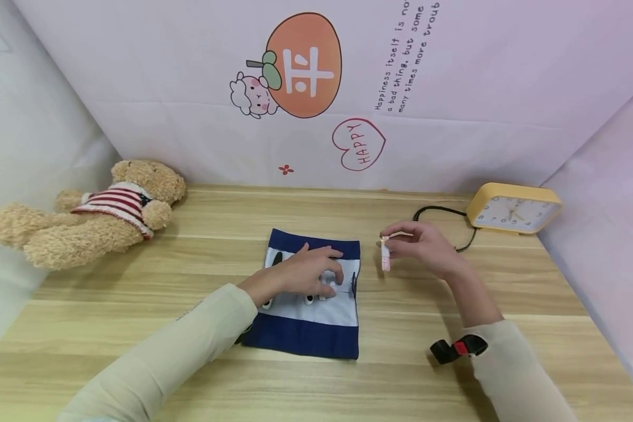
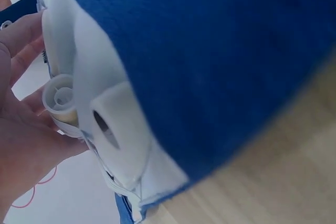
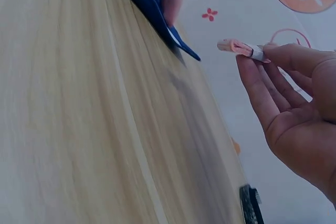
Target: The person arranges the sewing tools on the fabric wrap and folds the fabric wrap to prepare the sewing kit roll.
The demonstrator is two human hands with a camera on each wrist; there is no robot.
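- Right hand pinches a small pink-and-white piece between thumb and fingers, raised just to the right of the pouch and apart from it.
- Left hand is over the pouch's middle, fingers spread and lightly bent, clasping nothing that shows; whether its thumb presses the elastic band there is too blurred to tell.
- Step in hand, as I judge it: stowing the small piece, with the left hand readying a place. That would call for bringing the right hand over the pouch, lining the piece up and easing it behind the elastic.
- Inside the opened pouch, a white cylinder with a hollow end sits by the left fingers at the elastic; just beside it is a white tube with a dark hole.
- Beyond the pouch, well apart, a teddy bear lies to its left; a yellow-framed clock stands to its right, farther back.
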